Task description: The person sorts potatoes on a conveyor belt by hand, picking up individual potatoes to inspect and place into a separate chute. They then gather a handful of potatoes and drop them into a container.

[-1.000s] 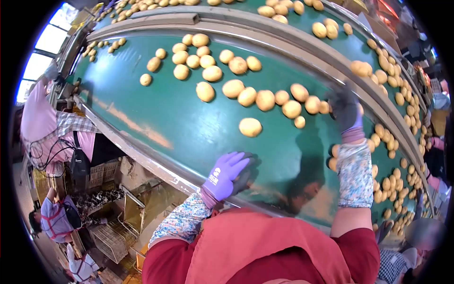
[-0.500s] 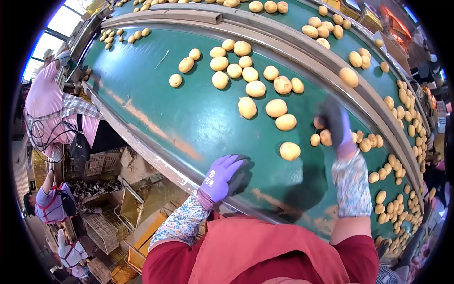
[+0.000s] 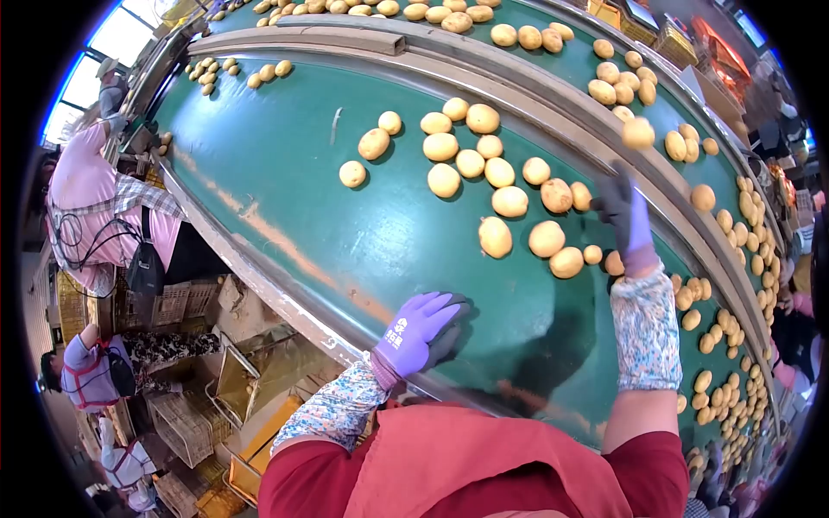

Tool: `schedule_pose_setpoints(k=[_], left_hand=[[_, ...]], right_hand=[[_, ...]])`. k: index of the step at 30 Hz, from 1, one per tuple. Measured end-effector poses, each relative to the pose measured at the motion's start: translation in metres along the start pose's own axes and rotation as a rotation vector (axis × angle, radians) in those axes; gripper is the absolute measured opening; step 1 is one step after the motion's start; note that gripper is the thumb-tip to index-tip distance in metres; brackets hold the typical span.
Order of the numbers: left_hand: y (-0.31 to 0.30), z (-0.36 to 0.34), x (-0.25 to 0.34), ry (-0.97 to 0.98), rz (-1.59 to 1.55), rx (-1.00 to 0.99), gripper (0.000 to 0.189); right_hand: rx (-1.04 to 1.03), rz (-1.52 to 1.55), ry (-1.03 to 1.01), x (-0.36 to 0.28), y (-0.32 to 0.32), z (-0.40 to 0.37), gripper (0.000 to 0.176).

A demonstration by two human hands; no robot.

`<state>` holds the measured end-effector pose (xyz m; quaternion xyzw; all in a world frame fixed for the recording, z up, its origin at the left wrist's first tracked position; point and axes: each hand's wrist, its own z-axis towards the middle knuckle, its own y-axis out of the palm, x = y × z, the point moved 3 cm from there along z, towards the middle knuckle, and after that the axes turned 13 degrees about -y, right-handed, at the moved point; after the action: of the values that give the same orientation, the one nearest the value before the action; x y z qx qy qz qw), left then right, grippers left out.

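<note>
Potatoes (image 3: 509, 201) lie scattered on the green conveyor belt (image 3: 285, 164). My left hand (image 3: 416, 333), in a purple glove, rests on the near part of the belt with fingers spread and nothing in it. Toward the far rail, my right hand (image 3: 623, 211) reaches over the belt, its dark glove palm partly hidden. Its fingers look extended, with no potato visible between them. A potato (image 3: 581, 196) lies just left of its fingers and another sits by the wrist. Beyond the fingertips, a blurred potato (image 3: 638, 134) appears above the divider (image 3: 518, 82).
Behind the divider, a second belt (image 3: 566, 73) carries many potatoes. A metal edge (image 3: 259, 285) borders the near belt. A person in pink (image 3: 82, 186) stands at the left, with other people and crates (image 3: 181, 427) below. More potatoes (image 3: 725, 401) crowd the right side.
Potatoes on the near belt have shifted right and slightly down. My right hand is a little higher, and its fingers look more extended. My left hand has moved slightly right and down.
</note>
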<state>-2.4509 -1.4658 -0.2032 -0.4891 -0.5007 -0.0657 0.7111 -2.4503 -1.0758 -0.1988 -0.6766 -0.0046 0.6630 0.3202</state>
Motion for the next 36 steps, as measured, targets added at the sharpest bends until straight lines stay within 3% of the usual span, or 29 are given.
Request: schedule_pose_setpoints(k=[3, 4, 5, 7, 9, 11, 12, 15, 17, 19, 21, 23, 25, 28, 30, 31, 32, 33, 34, 35, 36], left_hand=[[-0.017, 0.001, -0.005, 0.006, 0.008, 0.000, 0.039], [-0.022, 0.000, -0.013, -0.007, 0.024, 0.008, 0.038], [-0.027, 0.000, -0.022, -0.019, 0.038, 0.016, 0.037], [-0.041, 0.000, -0.045, -0.033, 0.057, 0.099, 0.037], [-0.061, 0.005, -0.064, -0.069, 0.083, 0.170, 0.036], [-0.089, 0.021, -0.077, -0.115, 0.110, 0.223, 0.037], [-0.101, 0.028, -0.088, -0.126, 0.099, 0.297, 0.037], [-0.124, 0.063, -0.110, -0.149, 0.096, 0.485, 0.044], [-0.143, 0.097, -0.115, -0.253, 0.077, 0.516, 0.050], [-0.150, 0.135, -0.118, -0.322, 0.033, 0.501, 0.058], [-0.134, 0.168, -0.156, -0.259, 0.187, 0.461, 0.062], [-0.116, 0.187, -0.187, -0.309, 0.354, 0.356, 0.061], [-0.115, 0.194, -0.218, -0.388, -0.107, 0.291, 0.060], [-0.142, 0.182, -0.226, -0.563, -0.801, 0.070, 0.057], [-0.154, 0.169, -0.226, -0.673, -1.301, -0.142, 0.054], [-0.159, 0.162, -0.221, -0.696, -1.256, -0.198, 0.056], [-0.154, 0.158, -0.238, -0.642, -1.254, -0.202, 0.042], [-0.153, 0.154, -0.241, -0.635, -1.231, -0.158, 0.043], [-0.153, 0.151, -0.244, -0.630, -1.207, -0.114, 0.044], [-0.153, 0.152, -0.247, -0.663, -1.257, -0.106, 0.043], [-0.153, 0.153, -0.251, -0.697, -1.308, -0.095, 0.043]], right_hand=[[-0.210, -0.867, -0.309, 0.024, 0.063, 0.007, 0.053], [-0.281, -0.809, -0.095, 0.020, 0.074, 0.014, 0.059], [-0.296, -0.747, -0.085, 0.021, 0.082, 0.014, 0.065], [-0.584, -0.676, 0.095, -0.031, 0.089, 0.016, 0.069], [-0.888, -0.447, -0.057, -0.029, 0.079, 0.021, 0.073], [-0.715, -0.154, -0.114, -0.036, 0.067, 0.030, 0.072], [-0.555, -0.075, 0.143, -0.041, 0.057, 0.042, 0.066], [0.230, 0.314, -0.169, -0.024, 0.057, 0.080, 0.046], [0.023, 0.170, 0.146, -0.001, 0.074, 0.119, 0.038], [0.032, 0.111, 0.132, -0.029, 0.134, 0.125, 0.043], [-0.241, -0.622, -0.159, -0.009, 0.180, 0.153, 0.068], [-0.190, -0.865, -0.105, -0.011, 0.220, 0.147, 0.080], [-0.233, -0.775, 0.031, -0.028, 0.226, 0.153, 0.079], [-0.249, -0.618, -0.029, -0.041, 0.220, 0.135, 0.068], [-0.450, -0.289, 0.091, -0.038, 0.208, 0.122, 0.075], [-0.478, -0.285, -0.142, -0.020, 0.199, 0.119, 0.074], [-0.578, -0.025, -0.060, -0.046, 0.191, 0.124, 0.072], [-0.454, 0.136, -0.009, -0.034, 0.183, 0.130, 0.065], [-0.281, 0.399, 0.206, 0.001, 0.173, 0.137, 0.059], [0.029, 0.911, 0.214, 0.035, 0.163, 0.146, 0.050], [0.348, 1.015, 0.070, 0.006, 0.183, 0.146, 0.044]])
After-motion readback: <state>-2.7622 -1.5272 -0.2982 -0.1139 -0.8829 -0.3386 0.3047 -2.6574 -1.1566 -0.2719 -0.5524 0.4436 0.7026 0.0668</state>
